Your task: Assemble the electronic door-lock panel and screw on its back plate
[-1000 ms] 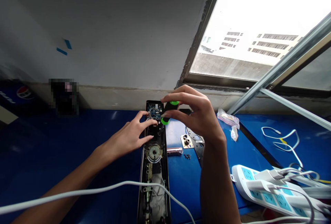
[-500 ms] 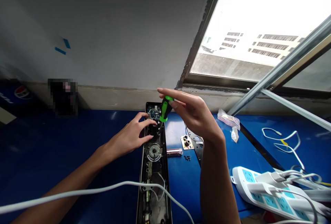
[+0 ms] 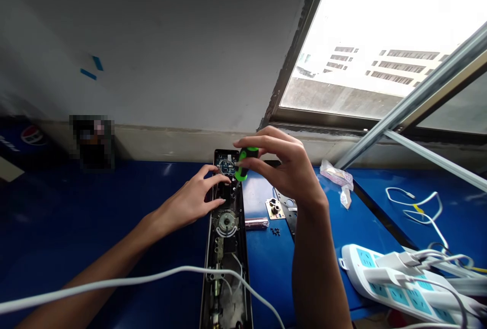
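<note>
The driver (image 3: 242, 172) is black and bright green. The case (image 3: 242, 232) is black, its board (image 3: 227, 167) blue, its disc (image 3: 227, 221) silvery grey. The table (image 3: 152, 192) is deep blue; the power strip (image 3: 397, 296) is white with pale-blue panels. White cord (image 3: 186, 269); cream plate (image 3: 280, 214), dark-centred. The tiny screws (image 3: 275, 231) look black, as far as the blur allows.

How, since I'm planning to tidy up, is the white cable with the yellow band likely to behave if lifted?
The white cable would probably droop, since it lies in loose bends. Its slimness suggests little weight. Its lower end runs toward the crowded power strip, so it may snag there.
</note>
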Action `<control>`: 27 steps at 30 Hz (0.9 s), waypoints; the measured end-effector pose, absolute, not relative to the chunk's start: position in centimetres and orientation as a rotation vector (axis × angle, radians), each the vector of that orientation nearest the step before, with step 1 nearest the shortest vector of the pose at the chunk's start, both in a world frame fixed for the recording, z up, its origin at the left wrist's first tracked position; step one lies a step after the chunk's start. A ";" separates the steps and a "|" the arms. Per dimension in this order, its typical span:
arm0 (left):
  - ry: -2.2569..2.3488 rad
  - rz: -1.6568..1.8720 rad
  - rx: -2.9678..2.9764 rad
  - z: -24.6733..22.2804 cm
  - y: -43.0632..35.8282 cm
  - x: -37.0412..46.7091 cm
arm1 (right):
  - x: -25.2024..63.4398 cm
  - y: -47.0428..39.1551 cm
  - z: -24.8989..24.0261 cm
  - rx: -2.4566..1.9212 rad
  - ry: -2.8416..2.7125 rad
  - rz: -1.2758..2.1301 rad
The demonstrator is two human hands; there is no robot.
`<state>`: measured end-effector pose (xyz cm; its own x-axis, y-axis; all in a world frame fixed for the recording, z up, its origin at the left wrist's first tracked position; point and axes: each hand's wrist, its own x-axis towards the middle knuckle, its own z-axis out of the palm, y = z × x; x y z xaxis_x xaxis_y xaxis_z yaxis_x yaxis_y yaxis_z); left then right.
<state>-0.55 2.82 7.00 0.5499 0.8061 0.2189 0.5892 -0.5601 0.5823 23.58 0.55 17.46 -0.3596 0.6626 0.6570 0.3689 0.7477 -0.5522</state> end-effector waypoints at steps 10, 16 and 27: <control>1.149 0.613 2.311 7.2 2.7 -0.5 | 23.8 0.6 17.6 -0.773 -1.975 0.398; 1.136 0.635 2.316 7.2 2.8 -0.5 | 23.8 0.6 17.6 -0.744 -2.010 0.482; 1.161 0.581 2.320 7.1 2.9 -0.5 | 23.4 0.4 17.6 -0.758 -2.025 0.497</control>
